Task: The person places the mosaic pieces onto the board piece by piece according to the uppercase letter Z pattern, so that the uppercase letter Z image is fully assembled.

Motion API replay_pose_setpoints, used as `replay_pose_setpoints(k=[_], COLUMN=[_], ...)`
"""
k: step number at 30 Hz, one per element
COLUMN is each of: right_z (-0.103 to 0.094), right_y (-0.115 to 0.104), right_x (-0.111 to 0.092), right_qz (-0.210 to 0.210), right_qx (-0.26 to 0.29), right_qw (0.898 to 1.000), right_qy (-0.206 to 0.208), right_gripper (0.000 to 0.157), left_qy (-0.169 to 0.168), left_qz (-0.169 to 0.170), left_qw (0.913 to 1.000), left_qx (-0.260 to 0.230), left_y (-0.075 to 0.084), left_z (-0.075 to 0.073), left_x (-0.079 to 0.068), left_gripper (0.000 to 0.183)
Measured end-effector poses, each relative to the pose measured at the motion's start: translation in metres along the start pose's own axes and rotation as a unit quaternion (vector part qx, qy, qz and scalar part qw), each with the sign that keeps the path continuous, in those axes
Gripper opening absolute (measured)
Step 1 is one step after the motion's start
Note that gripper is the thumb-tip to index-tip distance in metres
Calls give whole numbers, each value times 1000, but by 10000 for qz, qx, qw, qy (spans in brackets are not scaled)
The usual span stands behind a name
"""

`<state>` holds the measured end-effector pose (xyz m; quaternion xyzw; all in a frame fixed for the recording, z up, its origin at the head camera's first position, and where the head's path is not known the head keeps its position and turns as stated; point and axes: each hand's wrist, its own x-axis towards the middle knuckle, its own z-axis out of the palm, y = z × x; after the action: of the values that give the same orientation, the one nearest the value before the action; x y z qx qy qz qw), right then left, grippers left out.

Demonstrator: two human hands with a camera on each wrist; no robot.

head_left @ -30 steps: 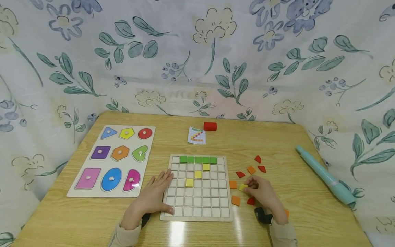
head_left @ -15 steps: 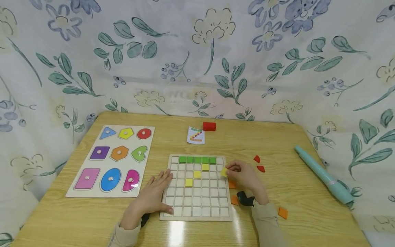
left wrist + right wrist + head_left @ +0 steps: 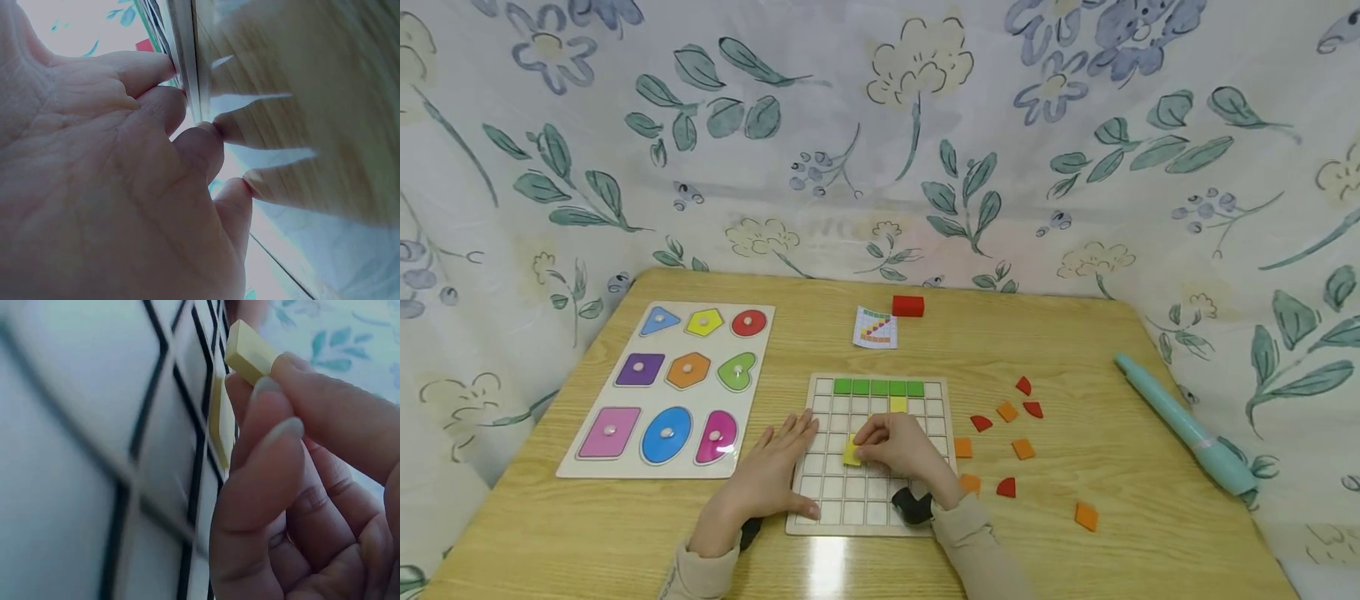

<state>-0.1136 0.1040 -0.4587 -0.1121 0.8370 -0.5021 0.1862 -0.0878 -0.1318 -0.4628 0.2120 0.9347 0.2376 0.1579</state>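
My right hand (image 3: 898, 450) pinches a yellow square tile (image 3: 851, 452) between thumb and fingers, over the left-middle cells of the wooden grid board (image 3: 842, 512). In the right wrist view the pinched tile (image 3: 250, 353) is tilted and apart from the board, with another yellow tile (image 3: 220, 422) lying in a cell behind the fingers. My left hand (image 3: 767, 475) rests on the board's left edge, fingers spread; the left wrist view shows its fingertips at the edge. Green tiles (image 3: 880, 387) fill part of the top row. Just below them sits a yellow tile (image 3: 898, 403); my right hand covers other cells.
Right of the board lie several orange tiles (image 3: 1023, 449) and red quarter-round pieces (image 3: 1007, 487). A pattern card (image 3: 876, 327) and a red block (image 3: 908, 306) are behind it. A knobbed shape puzzle (image 3: 658, 387) lies at left, a teal tube-like object (image 3: 1187, 425) at right.
My right hand has picked up the yellow tile from among the loose pieces on the right and carried it leftward over the board. My left hand has stayed in place.
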Motion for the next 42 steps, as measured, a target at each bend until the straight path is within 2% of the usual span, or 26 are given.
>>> replay_pose_setpoints(k=[7, 24, 33, 38, 42], right_z=[15, 32, 33, 29, 17], right_y=[-7, -10, -12, -10, -6], right_x=[1, 3, 2, 0, 1], right_qz=[-16, -254, -208, -180, -161], right_qx=[-88, -573, -703, -393, -211], right_qw=[9999, 9978, 9969, 9987, 9992], right_qy=[-83, 193, 298, 260, 302], right_gripper=[4, 4, 9, 10, 10], left_qy=[32, 13, 39, 31, 39], left_qz=[34, -2, 10, 61, 74], left_qw=[10000, 10000, 10000, 10000, 10000], left_qx=[-2, 51, 22, 43, 52], left_y=[1, 1, 2, 1, 1], left_z=[-2, -2, -4, -2, -2], left_x=[-1, -1, -1, -1, -1], left_gripper=[122, 123, 122, 123, 123])
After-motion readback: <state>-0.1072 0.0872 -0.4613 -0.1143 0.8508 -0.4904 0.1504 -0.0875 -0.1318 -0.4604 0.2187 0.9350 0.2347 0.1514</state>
